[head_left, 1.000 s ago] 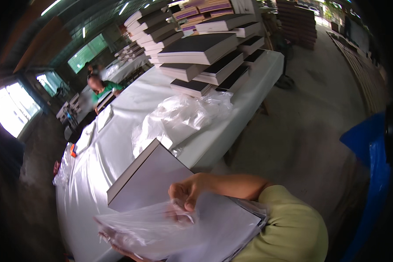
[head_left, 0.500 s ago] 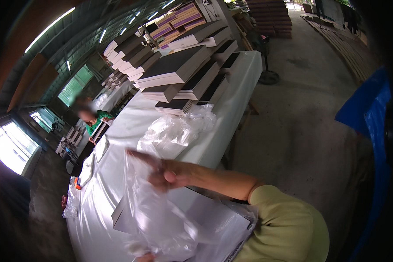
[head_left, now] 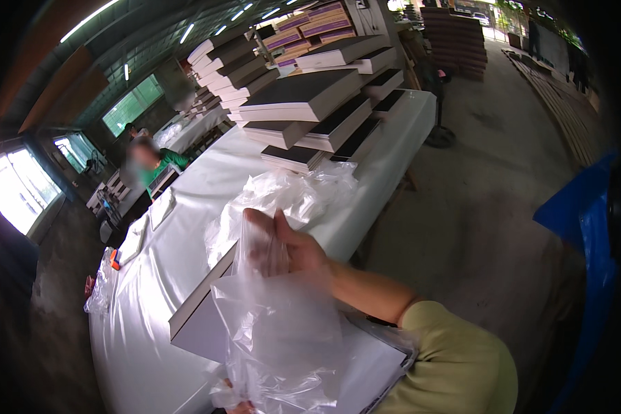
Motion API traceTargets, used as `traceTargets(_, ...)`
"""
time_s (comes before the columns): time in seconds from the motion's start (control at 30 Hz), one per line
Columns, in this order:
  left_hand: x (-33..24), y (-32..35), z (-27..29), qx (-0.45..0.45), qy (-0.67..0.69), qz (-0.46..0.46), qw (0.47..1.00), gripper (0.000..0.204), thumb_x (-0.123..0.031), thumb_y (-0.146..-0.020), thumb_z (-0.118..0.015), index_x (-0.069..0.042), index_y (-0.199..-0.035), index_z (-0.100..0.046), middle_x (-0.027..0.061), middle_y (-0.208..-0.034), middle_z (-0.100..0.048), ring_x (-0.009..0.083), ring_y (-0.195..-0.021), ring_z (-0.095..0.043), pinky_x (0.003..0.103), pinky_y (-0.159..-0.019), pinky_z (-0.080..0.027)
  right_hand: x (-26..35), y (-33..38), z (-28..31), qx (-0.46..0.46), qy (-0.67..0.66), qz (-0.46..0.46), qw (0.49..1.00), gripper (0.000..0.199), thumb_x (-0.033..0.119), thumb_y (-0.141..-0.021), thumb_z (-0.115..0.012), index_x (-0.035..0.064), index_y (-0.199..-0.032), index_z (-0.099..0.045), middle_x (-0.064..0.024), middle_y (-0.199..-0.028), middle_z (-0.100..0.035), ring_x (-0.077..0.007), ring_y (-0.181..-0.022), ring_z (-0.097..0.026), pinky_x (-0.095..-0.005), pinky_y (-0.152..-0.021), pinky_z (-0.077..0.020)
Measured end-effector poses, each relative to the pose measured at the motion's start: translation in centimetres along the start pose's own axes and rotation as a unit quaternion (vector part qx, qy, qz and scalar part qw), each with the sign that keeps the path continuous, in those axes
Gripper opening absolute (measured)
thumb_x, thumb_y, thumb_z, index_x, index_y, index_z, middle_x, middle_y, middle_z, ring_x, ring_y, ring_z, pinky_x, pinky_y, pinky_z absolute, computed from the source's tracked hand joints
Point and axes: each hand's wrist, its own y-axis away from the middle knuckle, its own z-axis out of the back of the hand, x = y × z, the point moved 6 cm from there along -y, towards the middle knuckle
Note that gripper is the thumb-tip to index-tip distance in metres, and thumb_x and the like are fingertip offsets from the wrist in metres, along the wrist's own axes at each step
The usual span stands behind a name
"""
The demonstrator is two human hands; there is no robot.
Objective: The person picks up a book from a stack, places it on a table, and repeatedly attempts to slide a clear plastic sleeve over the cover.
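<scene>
In front of me is a clear plastic bag (head_left: 279, 331), held upright between my two hands. My right hand (head_left: 286, 252) is at its top, fingers pointing up behind the film and thumb raised apart from them. Only a few fingers of my left hand (head_left: 240, 406) show at the lower edge, closed on the bunched lower part of the bag. Behind and under the bag lies a pale flat panel (head_left: 203, 328) with a thick light edge. A pale sheet-like surface with a dark rim (head_left: 376, 359) shows by my right sleeve, partly covered by the bag.
A pile of crumpled clear plastic (head_left: 290, 196) lies just beyond on the white-covered table (head_left: 152, 324). Farther back are stacks of dark-topped, white-edged slabs (head_left: 300, 96). An orange item (head_left: 115, 259) is at the left edge. A person in green (head_left: 162, 165) works at far left.
My right hand has turned from pointing left to pointing up, with the bag's film drawn over its fingers. The bag hangs straighter, and the view has shifted slightly.
</scene>
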Motion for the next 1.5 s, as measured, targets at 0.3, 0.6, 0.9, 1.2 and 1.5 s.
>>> traceTargets(0.3,0.8,0.7,-0.4,0.038,0.020,0.005,0.999,0.036,-0.024,-0.073,-0.061,-0.003,-0.101,-0.052,0.0102,-0.087,-0.057,0.0183,-0.070,-0.055,0.033,-0.069,-0.047,-8.8,9.2,7.2,-0.142,0.261,-0.397,0.868,0.047,0.024,-0.080,-0.064,0.0048,-0.119,-0.046,-0.0031,-0.096,-0.058,-0.0078,-0.077,-0.056,-0.0228,-0.066,-0.0470)
traceTargets(0.6,2.1,1.2,0.6,0.045,0.095,0.038,0.994,0.036,-0.022,-0.071,-0.062,-0.003,-0.100,-0.053,0.0107,-0.086,-0.058,0.0188,-0.067,-0.055,0.033,-0.067,-0.048,0.2,2.6,3.6,-0.077,-0.112,0.053,0.989,0.058,0.046,-0.083,-0.050,0.0307,-0.134,-0.027,-0.0107,-0.135,-0.034,-0.0239,-0.121,-0.034,-0.0427,-0.088,-0.0429)
traceTargets(0.9,5.3,2.7,7.5,-0.071,0.531,0.008,0.845,0.035,-0.014,-0.066,-0.065,-0.004,-0.097,-0.054,0.0081,-0.080,-0.055,0.0160,-0.066,-0.053,0.030,-0.063,-0.047,-3.7,8.0,6.2,0.048,0.236,-0.361,0.901,0.092,0.019,-0.060,-0.077,0.0054,-0.134,-0.024,-0.0031,-0.075,-0.053,-0.0064,-0.058,-0.049,-0.0190,-0.055,-0.0399)
traceTargets(1.2,-0.5,-0.1,8.4,-0.108,-0.225,-0.213,0.945,0.036,0.010,-0.057,-0.061,-0.001,-0.089,-0.050,0.0063,-0.086,-0.050,0.0190,-0.077,-0.051,0.027,-0.072,-0.041,-1.1,2.9,4.0,-0.153,0.837,0.042,0.524,0.075,-0.025,-0.051,-0.041,0.0115,-0.116,-0.051,-0.0029,-0.078,-0.038,-0.0099,-0.067,-0.043,-0.0211,-0.071,-0.0513)
traceTargets(1.5,-4.6,-0.1,3.7,-0.222,-0.363,-0.423,0.800,0.038,0.011,-0.064,-0.052,-0.003,-0.097,-0.064,0.0100,-0.103,-0.046,0.0214,-0.094,-0.051,0.031,-0.082,-0.043,0.5,1.1,5.1,-0.192,0.882,0.103,0.417,0.070,-0.025,-0.055,-0.049,0.0126,-0.113,-0.057,-0.0054,-0.091,-0.038,-0.0128,-0.061,-0.043,-0.0262,-0.050,-0.0431)
